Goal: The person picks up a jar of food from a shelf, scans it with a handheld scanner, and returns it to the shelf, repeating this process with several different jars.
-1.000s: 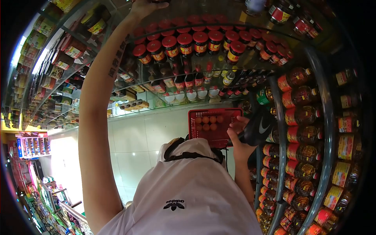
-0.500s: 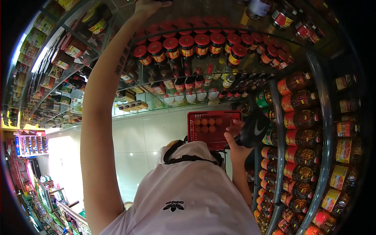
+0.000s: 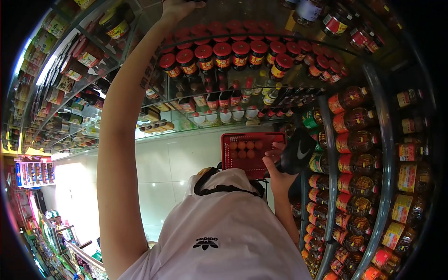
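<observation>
My left hand (image 3: 176, 8) reaches up to the glass shelving at the top edge of the view. Its fingers are mostly cut off, and a dark bit shows beside them. My right hand (image 3: 278, 170) is low at the right, its thumb and fingers around a black item with a swoosh mark (image 3: 299, 151); the kind of item is not clear. Just left of that hand is a red plastic basket (image 3: 224, 161) with several brown eggs (image 3: 242, 145) in it. Red-lidded sauce jars (image 3: 222, 56) stand in rows on the shelf below my left hand.
Smaller sauce bottles (image 3: 224, 99) line the lower glass shelf (image 3: 165, 109). Large oil bottles (image 3: 357, 142) fill a rack with metal rails (image 3: 387, 121) at the right. More jars (image 3: 87, 53) crowd the left shelves. Pale floor tiles (image 3: 156, 163) lie beneath.
The whole view has shifted slightly. My right hand and the black item are a little farther left; my left arm is turned slightly, still reaching to the top.
</observation>
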The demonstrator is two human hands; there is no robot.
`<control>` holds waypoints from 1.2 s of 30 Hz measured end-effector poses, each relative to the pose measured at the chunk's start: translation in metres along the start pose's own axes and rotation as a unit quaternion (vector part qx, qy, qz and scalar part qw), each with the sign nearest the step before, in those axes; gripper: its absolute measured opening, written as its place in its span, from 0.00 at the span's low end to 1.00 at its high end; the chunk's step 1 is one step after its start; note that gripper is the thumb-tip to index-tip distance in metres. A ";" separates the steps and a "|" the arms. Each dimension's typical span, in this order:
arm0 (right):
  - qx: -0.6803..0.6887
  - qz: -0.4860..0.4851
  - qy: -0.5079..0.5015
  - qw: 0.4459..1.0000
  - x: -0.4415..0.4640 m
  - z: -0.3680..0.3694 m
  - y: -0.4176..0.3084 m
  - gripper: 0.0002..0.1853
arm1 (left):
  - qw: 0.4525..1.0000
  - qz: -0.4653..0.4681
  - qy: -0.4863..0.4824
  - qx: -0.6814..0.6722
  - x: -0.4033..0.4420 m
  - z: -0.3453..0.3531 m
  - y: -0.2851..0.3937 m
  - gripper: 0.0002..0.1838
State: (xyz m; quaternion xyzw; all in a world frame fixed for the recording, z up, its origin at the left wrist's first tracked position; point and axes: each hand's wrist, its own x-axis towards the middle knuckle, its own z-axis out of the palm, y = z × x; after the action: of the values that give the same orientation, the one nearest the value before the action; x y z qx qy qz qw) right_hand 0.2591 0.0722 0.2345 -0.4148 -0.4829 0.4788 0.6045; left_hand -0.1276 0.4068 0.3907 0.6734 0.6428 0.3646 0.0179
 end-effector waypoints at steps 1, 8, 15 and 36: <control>0.001 -0.001 -0.001 1.000 -0.001 0.000 0.000 0.30 | 1.000 0.000 0.000 -0.001 -0.002 0.000 0.002 0.65; -0.019 0.030 -0.010 0.999 -0.004 -0.001 0.001 0.27 | 0.997 -0.042 -0.005 -0.063 -0.003 -0.002 0.003 0.54; -0.011 0.045 0.045 0.998 -0.003 -0.015 0.009 0.24 | 0.996 -0.029 0.073 -0.034 -0.032 -0.015 0.029 0.43; -0.356 0.407 -0.001 0.841 -0.160 -0.191 0.191 0.28 | 0.858 0.076 -0.501 -0.088 -0.509 0.392 0.030 0.17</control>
State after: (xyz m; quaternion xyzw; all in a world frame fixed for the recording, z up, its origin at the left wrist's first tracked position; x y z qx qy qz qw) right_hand 0.4007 -0.0544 -0.0159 -0.7602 -0.4082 0.4777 0.1653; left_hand 0.1465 0.1289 -0.1208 0.8075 0.4589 0.0333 0.3691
